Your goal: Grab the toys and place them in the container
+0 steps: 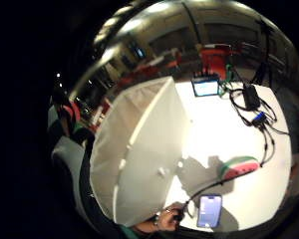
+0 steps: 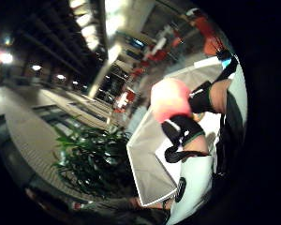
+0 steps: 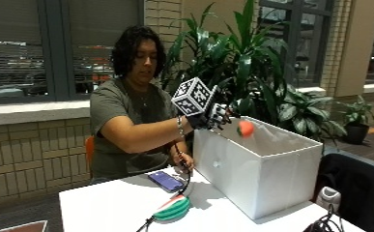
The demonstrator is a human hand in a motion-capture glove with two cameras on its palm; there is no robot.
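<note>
The person's gloved right hand is raised over the near left rim of the white container, which stands on the white bench. A small round orange-red toy appears just beside the fingertips, above the open top of the container. In the thumb side palm view the toy sits close against the strapped fingers, but I cannot tell for sure if the grip is closed on it or already released; the fingers look spread in the outside view. I judge this is the drop step for this toy. To do it well, the hand should be well inside the rim line before the fingers open fully, so the toy falls in and does not bounce from the wall. A watermelon slice toy lies on the bench near the container, on its left side, and should be next. A phone lies farther back.
</note>
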